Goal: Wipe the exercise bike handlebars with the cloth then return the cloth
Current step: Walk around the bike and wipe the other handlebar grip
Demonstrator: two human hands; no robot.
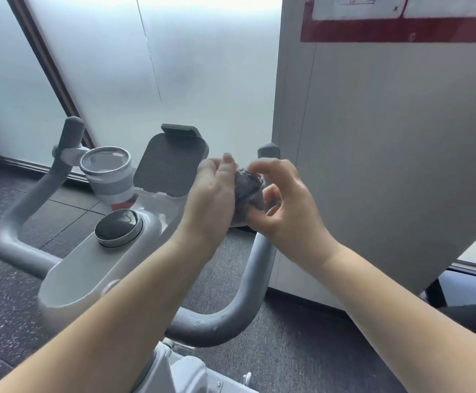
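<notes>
A grey U-shaped handlebar (255, 268) frames the white console of the exercise bike. Its left arm (29, 205) rises to a dark grip, and its right grip tip (269, 150) shows behind my hands. A bunched dark purple-grey cloth (246, 191) sits between both hands, just above the right handlebar arm. My left hand (212, 194) cups the cloth from the left. My right hand (283, 199) pinches it from the right with fingertips and thumb. Whether the cloth touches the bar is hidden.
On the console are a round black display (117, 226), a ribbed grey tablet holder (168, 165) and a white cup holder (107, 173). A grey cabinet panel (387, 154) stands close on the right. Frosted glass is ahead; dark speckled floor lies below.
</notes>
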